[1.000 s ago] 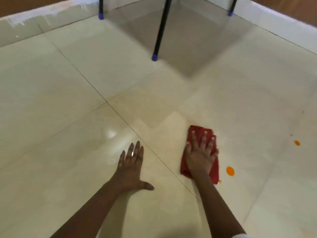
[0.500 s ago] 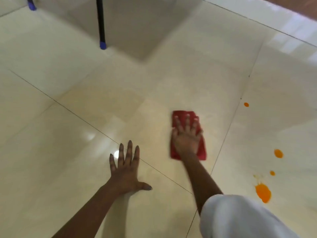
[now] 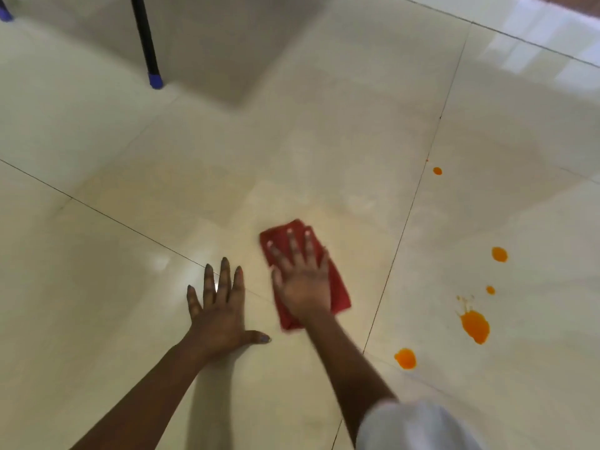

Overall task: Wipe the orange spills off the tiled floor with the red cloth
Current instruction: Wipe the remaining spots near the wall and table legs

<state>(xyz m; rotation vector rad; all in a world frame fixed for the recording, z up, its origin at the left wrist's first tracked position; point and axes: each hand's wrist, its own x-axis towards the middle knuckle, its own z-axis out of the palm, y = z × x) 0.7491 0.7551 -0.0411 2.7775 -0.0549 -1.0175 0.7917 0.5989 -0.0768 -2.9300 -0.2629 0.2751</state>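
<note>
No readable text, brand or label anywhere in frame.

Right hand point(image 3: 303, 280) lies flat, fingers spread, pressing down on the folded red cloth point(image 3: 337, 287) on the glossy cream tiled floor point(image 3: 324, 141); palm on top, not gripping. Cloth is motion-blurred, edges soft, its middle hidden under the hand. Left hand point(image 3: 220, 306) is flat on the bare floor just left of the cloth, fingers splayed, holding nothing.

Orange spills sit to the right, across a grout line from the cloth and apart from it: large splat point(image 3: 475, 326), round blob point(image 3: 405, 358) nearest the right forearm, three smaller drops point(image 3: 499, 254) point(image 3: 490, 290) point(image 3: 437, 171).

Pale sleeve point(image 3: 418, 427) cut off at the bottom edge. Black furniture leg with blue cap point(image 3: 147, 43) runs off the top; a second blue cap point(image 3: 5, 14) is clipped at top left. What the legs belong to is out of view.
</note>
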